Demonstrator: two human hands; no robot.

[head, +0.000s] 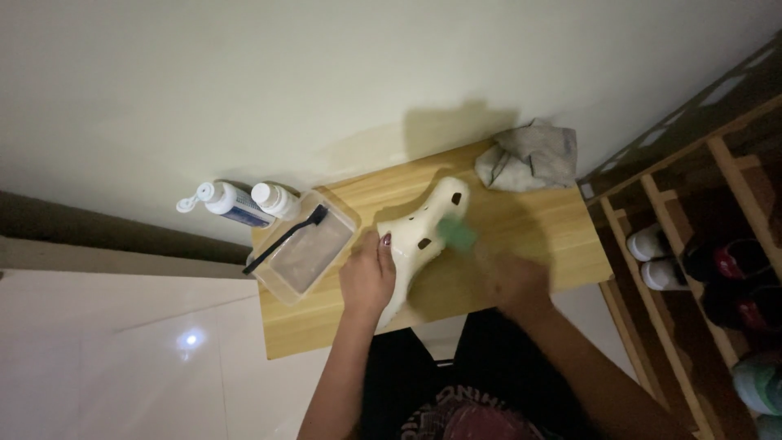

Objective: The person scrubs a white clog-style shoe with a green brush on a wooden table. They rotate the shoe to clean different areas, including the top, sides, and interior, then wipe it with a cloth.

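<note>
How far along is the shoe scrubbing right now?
Set out: tub of water with a brush across it, two bottles, a rag. In hand: left hand steadies the white shoe; right hand, blurred, is beside the green sponge. The rag lies unused.

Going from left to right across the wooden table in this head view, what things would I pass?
White squeeze bottle with flip cap → white round-capped bottle → clear plastic tub with a black brush laid across it → left hand → cream perforated shoe → green sponge → right hand, blurred → crumpled grey cloth.
</note>
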